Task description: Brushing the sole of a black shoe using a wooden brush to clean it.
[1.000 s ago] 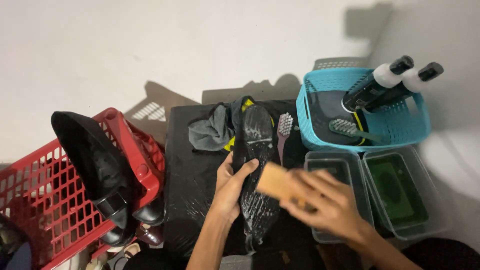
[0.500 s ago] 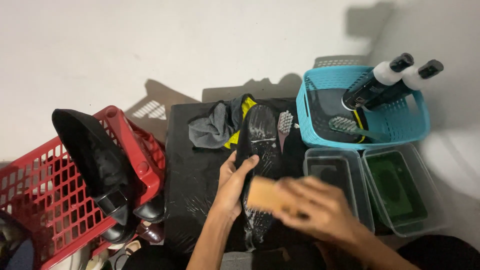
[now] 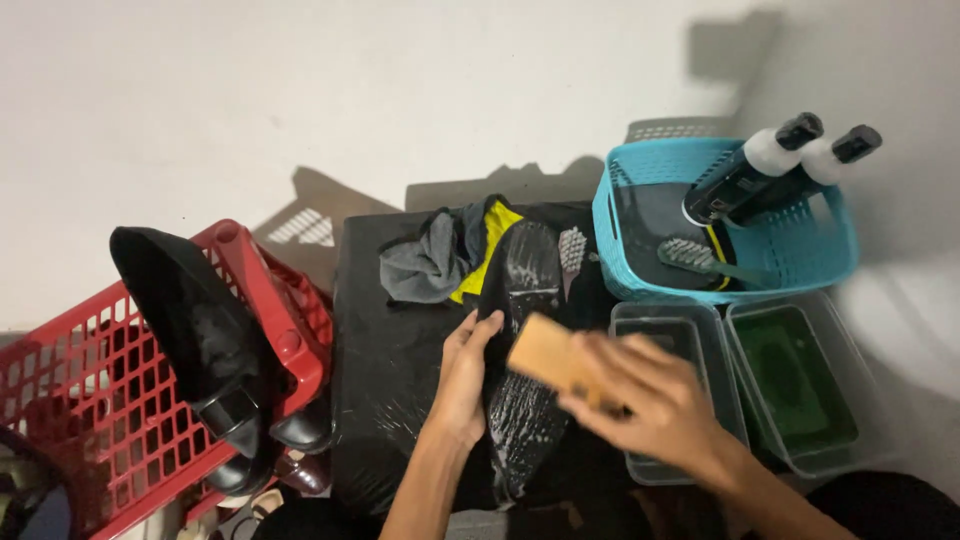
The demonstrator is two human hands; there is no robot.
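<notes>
A black shoe (image 3: 528, 280) lies sole up on a black table (image 3: 385, 350), its sole covered in white foam. My left hand (image 3: 462, 385) grips the shoe's left side near the middle. My right hand (image 3: 650, 395) holds a wooden-backed brush (image 3: 550, 358) pressed on the sole, slightly blurred. A grey cloth (image 3: 425, 265) and a yellow cloth (image 3: 487, 250) lie by the shoe's toe, with a small white brush (image 3: 572, 255) just to its right.
A red basket (image 3: 90, 400) at left holds dark shoes, one black shoe (image 3: 190, 330) standing over its rim. A turquoise basket (image 3: 800, 250) at right holds two bottles (image 3: 780, 165) and a brush (image 3: 700, 260). Two clear tubs (image 3: 700, 330) stand in front of it; one holds green liquid (image 3: 795, 380).
My right hand with the brush has slid back and forth over the sole, first toward the left, now back near the middle. My left hand keeps its hold on the shoe.
</notes>
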